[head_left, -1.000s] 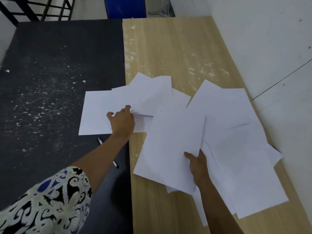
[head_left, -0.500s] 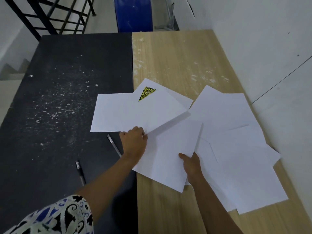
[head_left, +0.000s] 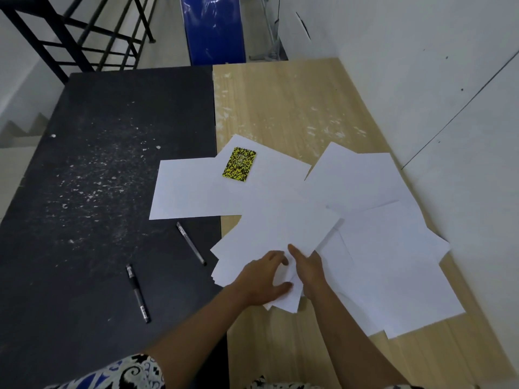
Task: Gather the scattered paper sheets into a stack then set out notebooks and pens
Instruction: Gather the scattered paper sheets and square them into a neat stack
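Observation:
Several white paper sheets lie fanned across the seam of a black table [head_left: 106, 169] and a wooden table [head_left: 295, 108]. My left hand [head_left: 261, 279] and my right hand [head_left: 309, 268] both grip a small bundle of sheets [head_left: 280, 231] near the front. One loose sheet [head_left: 191, 192] lies to the left, more loose sheets [head_left: 393, 248] to the right. A small yellow-and-black speckled notebook [head_left: 239, 164] rests uncovered on the far sheets. Two black pens lie on the black table: one [head_left: 191, 243] beside the bundle, the other [head_left: 137, 293] nearer me.
A blue chair [head_left: 213, 29] stands beyond the tables' far edge. A black metal stair railing [head_left: 78, 37] is at the back left, with steps below. A white wall [head_left: 449, 94] runs along the wooden table's right side.
My left hand pulled a sheet from the far left toward me and onto the bundle held by my right hand. That uncovered the yellow notebook. The view tilted up, bringing both pens into sight.

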A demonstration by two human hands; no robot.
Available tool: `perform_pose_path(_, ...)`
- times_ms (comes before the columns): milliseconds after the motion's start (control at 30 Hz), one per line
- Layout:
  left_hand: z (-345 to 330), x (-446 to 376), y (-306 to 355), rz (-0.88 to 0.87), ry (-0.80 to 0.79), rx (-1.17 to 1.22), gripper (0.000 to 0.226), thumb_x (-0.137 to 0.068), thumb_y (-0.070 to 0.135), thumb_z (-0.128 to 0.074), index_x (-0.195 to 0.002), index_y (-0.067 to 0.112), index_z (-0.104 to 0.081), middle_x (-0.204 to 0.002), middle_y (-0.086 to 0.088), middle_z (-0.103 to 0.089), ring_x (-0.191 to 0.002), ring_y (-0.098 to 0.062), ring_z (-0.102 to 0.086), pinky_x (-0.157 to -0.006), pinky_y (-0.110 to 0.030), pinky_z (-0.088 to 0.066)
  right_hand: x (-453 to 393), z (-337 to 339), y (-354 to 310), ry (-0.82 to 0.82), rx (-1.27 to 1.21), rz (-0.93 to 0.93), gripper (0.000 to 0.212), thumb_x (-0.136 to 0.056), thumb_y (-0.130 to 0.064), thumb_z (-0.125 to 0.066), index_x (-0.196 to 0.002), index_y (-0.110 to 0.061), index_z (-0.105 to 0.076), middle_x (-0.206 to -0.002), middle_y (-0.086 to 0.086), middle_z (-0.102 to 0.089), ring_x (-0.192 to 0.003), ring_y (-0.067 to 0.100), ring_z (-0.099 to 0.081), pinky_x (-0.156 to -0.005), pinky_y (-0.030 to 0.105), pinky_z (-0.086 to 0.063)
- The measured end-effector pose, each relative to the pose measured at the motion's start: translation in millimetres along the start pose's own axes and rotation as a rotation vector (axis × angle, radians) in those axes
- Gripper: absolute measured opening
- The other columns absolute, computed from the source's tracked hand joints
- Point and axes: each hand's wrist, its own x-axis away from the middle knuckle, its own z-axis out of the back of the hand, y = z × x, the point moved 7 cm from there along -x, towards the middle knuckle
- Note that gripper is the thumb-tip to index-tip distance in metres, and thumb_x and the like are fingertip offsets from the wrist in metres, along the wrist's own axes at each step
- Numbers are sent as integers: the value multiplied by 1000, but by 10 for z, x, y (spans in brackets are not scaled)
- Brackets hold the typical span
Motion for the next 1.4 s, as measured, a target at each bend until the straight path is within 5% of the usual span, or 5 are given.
perform_pose_path(167, 314, 0, -85, -16, 126, 103, 31, -90, 34, -62, -118, 23, -55, -119, 9, -56, -84, -7, -64, -76, -25, -47, 17, 35, -76, 7, 44, 95, 38, -90, -11, -64, -128, -12, -57, -119, 4, -65, -107, 24, -62, -98, 44, -49)
perform_pose_path(367, 875, -208, -448, 111, 372, 109, 23, -90, 19, -62, -112, 17, -58, -114, 4, -55, -87, -10, -59, -73, -23, -42, -69, -14, -231, -41, -29, 149, 34, -92, -9, -62, -125, -15, -56, -113, -1, -65, -103, 19, -61, -89, 34, -48)
perform_pose_path(567, 1306, -712, -836, 352, 376, -1, 42, -88, 32, -65, -123, 16, -51, -125, -7, -50, -112, -27, -52, -92, -43, -45, -360, -24, -372, -51, 34, 148, 35, -91, -8, -63, -125, -12, -57, -113, 0, -65, -104, 21, -61, -90, 33, -47)
perform_pose_path(900, 1714, -1573, -1265, 674, 380, -200, 104, -77, 64, -65, -149, 9, -15, -150, -17, -24, -133, -37, -32, -104, -50, -32, -780, -90, -465, -60, 114, 161, 38, -91, -6, -62, -127, -14, -54, -109, -5, -62, -104, 17, -58, -92, 30, -44)
perform_pose_path(1400, 1837, -1706, -1478, 886, 391, -21, 107, -58, 45, -86, -134, 5, -22, -131, -12, -31, -112, -33, -52, -92, -42, -36, -822, -81, -401, -83, 120, 208, 35, -90, -6, -63, -120, -24, -58, -112, -7, -66, -108, 16, -62, -98, 35, -48)
